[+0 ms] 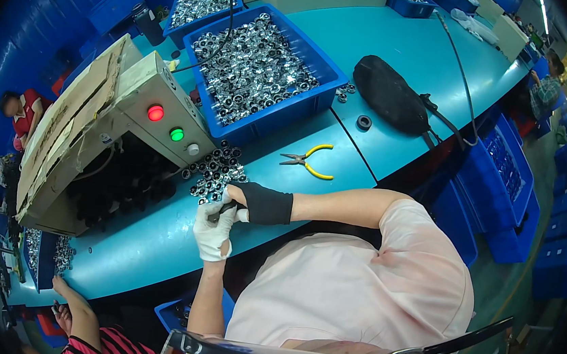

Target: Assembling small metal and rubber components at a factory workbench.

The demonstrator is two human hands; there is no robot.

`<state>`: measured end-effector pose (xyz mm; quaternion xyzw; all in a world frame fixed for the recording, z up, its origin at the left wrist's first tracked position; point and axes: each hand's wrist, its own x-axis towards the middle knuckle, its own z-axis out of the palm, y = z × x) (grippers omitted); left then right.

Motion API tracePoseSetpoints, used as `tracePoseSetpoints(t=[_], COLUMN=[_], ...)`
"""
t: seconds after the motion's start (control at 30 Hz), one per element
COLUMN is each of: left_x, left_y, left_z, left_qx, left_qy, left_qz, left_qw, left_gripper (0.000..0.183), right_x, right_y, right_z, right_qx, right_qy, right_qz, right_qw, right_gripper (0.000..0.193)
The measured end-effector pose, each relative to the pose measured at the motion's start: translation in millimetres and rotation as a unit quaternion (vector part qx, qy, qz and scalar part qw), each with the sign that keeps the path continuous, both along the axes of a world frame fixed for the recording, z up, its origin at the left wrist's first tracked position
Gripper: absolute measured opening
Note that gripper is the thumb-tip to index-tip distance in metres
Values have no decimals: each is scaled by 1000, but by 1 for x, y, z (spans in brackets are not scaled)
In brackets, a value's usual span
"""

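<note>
in the head view, a blue-green bench point(140, 252) curves from lower left to upper right, crossed by a dark seam point(351, 142) right of centre. a blue wall point(9, 48) fills the upper left. a boxy machine point(139, 98) stands at left beside a blue bin point(279, 116) of shiny pieces point(260, 65). bench surface runs between the machine and the near edge, and around the yellow-handled pliers point(302, 160). a heap of small silver-and-black parts point(212, 172) lies left of centre, just beyond the hands. the white-gloved left hand point(213, 232) has curled fingers; the right hand point(264, 204), in a black fingerless glove, meets it at the fingertips. whether they pinch a part, i cannot tell.
</note>
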<state>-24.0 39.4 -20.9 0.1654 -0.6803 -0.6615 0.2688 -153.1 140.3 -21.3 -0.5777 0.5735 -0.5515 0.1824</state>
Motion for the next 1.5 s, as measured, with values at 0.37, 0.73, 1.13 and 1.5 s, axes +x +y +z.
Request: tracePoseSetpoints(t=[0.37,0.73,1.13,1.5], left_x=[12,6,18,29], left_y=[10,-10,-12,-26], left_z=[3,16,-9,4], left_qx=[-63,214,89,226], left_qy=[-10,-86,-68,-83], left_qz=[-15,-7,-51,-90], left_qw=[998,973,992,966], left_gripper=[21,35,28,32], right_x=[4,-5,25,12], right_y=[12,7,11,-2], right_z=[8,-8,27,22], right_qx=[100,117,104,221], right_qy=[-37,-167,-57,-421], right_qz=[-20,-3,-37,9], right_qw=[994,979,992,880], right_gripper=[24,37,24,19])
